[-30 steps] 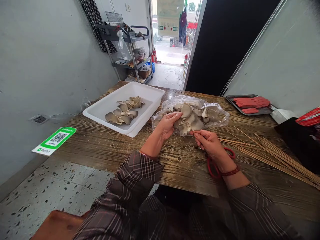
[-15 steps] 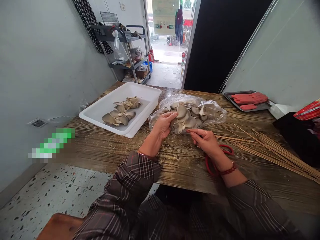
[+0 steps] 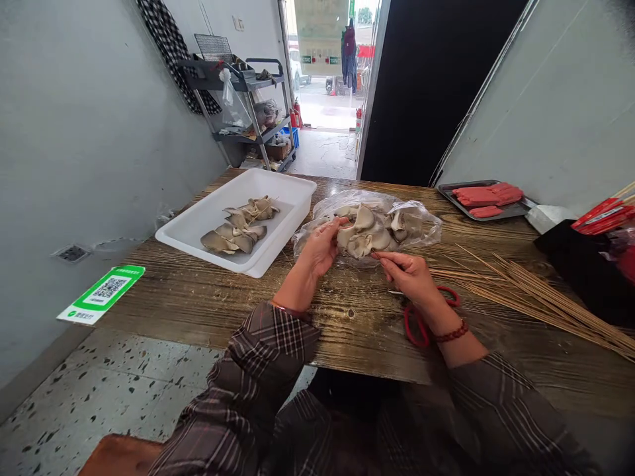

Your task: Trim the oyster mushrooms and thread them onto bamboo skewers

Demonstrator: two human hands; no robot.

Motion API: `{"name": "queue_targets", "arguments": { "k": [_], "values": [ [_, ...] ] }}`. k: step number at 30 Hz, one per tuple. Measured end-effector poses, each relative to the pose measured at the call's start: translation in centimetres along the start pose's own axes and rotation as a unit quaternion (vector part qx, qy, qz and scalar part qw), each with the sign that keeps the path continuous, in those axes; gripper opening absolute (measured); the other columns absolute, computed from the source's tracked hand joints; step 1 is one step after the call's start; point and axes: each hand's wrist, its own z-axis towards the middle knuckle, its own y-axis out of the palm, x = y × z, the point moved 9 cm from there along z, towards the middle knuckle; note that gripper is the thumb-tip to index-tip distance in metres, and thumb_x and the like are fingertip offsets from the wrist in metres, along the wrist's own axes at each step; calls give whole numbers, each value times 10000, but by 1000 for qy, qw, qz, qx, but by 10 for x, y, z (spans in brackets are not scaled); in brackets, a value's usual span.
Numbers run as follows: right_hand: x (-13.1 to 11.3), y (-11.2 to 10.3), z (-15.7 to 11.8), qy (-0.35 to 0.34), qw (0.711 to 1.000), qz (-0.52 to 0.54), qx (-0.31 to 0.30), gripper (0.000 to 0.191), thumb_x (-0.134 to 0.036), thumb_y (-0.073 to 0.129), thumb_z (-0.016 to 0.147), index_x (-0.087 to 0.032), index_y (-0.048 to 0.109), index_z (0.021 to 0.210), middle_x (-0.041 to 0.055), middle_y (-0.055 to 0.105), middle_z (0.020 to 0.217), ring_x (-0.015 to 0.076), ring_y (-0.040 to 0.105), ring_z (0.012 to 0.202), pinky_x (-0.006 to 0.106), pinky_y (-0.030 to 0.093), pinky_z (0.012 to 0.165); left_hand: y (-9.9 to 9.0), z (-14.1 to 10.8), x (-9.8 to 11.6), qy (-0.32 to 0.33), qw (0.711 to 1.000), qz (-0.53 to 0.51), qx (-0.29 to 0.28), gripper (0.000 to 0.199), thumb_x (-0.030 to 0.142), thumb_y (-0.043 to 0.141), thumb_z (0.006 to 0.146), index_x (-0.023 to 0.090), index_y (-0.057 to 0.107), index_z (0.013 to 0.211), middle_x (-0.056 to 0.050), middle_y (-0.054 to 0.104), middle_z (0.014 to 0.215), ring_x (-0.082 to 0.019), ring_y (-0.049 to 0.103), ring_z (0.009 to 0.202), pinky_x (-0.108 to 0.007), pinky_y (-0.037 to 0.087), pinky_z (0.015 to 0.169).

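Note:
My left hand is closed on grey-brown oyster mushrooms, held over a clear plastic bag with more mushrooms in it. At the lower right edge of the held mushrooms, my right hand pinches the end of a thin bamboo skewer, mostly hidden by the fingers and mushrooms. Red-handled scissors lie under my right wrist. Several loose bamboo skewers lie on the table to the right of that hand.
A white plastic tray holding skewered mushrooms stands at left on the wooden table. At the back right is a dark tray of pink-red meat pieces. A black holder stands at the right edge.
The held mushrooms have turned slightly, and their pale undersides now show more. Both hands stay close together at the bag. The whole view has shifted a little.

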Motion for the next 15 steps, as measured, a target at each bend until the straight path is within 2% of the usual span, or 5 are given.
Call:
{"name": "queue_targets", "arguments": {
  "k": [5, 10, 12, 13, 15],
  "values": [
    [0, -24, 2, -1, 998, 22, 59, 452, -441, 653, 822, -96, 778, 1086, -38, 522, 510, 75, 368, 445, 230, 269, 445, -12, 4, 8, 20, 998, 54, 26, 233, 352, 729, 831, 125, 697, 873, -42, 702, 753, -96, 634, 624, -220, 521, 620],
    [-10, -52, 0, -24, 988, 26, 148, 381, -410, 660, 835, -137, 785, 1069, -44, 530, 534, 70, 378, 448, 222, 276, 435, -20, 9, 14, 93, 982, 161, 46, 167, 305, 724, 805, 146, 703, 855, -30, 693, 748, -94, 598, 604, -214, 477, 585],
    [-13, -58, -2, -24, 985, 28, 170, 382, -411, 663, 832, -142, 782, 1077, -47, 526, 530, 69, 380, 441, 218, 276, 425, -17, 11, 16, 134, 956, 257, 40, 110, 252, 690, 814, 159, 721, 863, -33, 696, 753, -117, 600, 634, -237, 477, 605],
    [-13, -59, -2, -22, 984, 31, 175, 387, -414, 665, 830, -140, 781, 1077, -48, 524, 527, 68, 378, 436, 217, 273, 420, -14, 11, 18, 162, 932, 323, 36, 96, 215, 669, 817, 163, 732, 868, -41, 705, 774, -137, 614, 676, -262, 493, 649],
    [-13, -57, -1, -20, 984, 41, 172, 394, -420, 667, 827, -137, 779, 1076, -50, 525, 523, 64, 369, 426, 216, 265, 414, -1, 8, 21, 230, 856, 461, 27, 154, 145, 633, 813, 170, 752, 907, -71, 733, 887, -192, 647, 826, -342, 516, 805]
  ]
}}
